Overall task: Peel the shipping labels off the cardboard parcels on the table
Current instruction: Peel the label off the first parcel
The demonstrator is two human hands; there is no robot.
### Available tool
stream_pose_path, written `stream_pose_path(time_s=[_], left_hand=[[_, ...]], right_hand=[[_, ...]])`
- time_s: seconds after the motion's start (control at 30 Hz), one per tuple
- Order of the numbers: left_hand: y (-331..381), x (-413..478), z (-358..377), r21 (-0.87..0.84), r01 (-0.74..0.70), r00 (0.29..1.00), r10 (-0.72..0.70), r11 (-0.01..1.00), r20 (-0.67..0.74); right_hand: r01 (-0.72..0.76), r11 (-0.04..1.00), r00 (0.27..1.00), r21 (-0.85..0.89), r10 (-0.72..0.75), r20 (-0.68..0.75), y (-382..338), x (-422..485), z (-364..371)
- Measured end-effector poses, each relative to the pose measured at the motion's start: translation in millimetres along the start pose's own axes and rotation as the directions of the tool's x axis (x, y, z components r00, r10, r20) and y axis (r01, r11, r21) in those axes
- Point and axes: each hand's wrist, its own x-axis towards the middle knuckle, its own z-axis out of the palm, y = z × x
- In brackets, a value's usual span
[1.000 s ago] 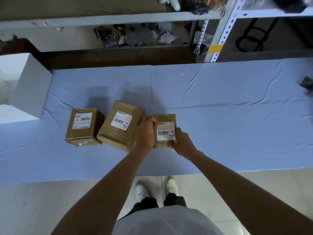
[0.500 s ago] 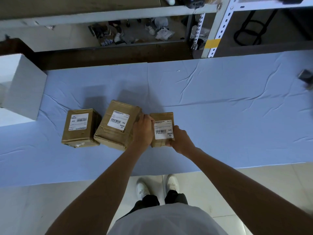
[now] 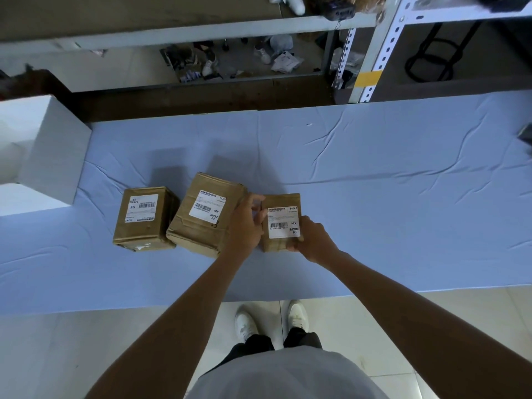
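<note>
1. Left hand (image 3: 244,226) is gripping the left side of the small parcel (image 3: 280,200), fingers curled, tips meeting the left edge of its label (image 3: 283,223); cannot tell whether they are pinching the label.
2. Right hand (image 3: 315,240) is clasping the parcel's near right corner, fingers curled round it.
3. Parcel is sitting on the counter (image 3: 374,197) between both sets of fingers, label flat on top.
4. Middle parcel (image 3: 201,234) is lying just left of the left fingers, and the far-left parcel (image 3: 141,228) is sitting beyond it; both are carrying labels.
</note>
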Motion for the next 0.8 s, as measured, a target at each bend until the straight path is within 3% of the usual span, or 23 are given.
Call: stream_pose_path(time_s=[0.1,0.3,0.5,0.8], left_hand=[[-4.3,-4.2,-2.3,-0.106,0.038,0.999,-0.034,0.994,0.04],[-6.1,-5.6,3.6,-0.063,0.036,0.999,-0.035,0.997,0.003],[-0.6,-3.8,10.3,0.162,0.037,0.989,-0.013,0.986,-0.145],[4.9,0.2,14.3,0.321,0.017,0.995,0.015,0.947,-0.097]], right_hand=[[0.004,1.0,1.0,0.004,-0.004,-0.003,0.0,0.8,-0.5],[0.014,1.0,1.0,0.027,-0.013,-0.011,-1.3,-1.3,-0.7],[0.026,1.0,1.0,0.017,-0.025,-0.011,-2.4,-5.0,-1.3],[0.02,0.999,1.0,0.04,-0.02,-0.004,-5.1,-4.0,-4.5]])
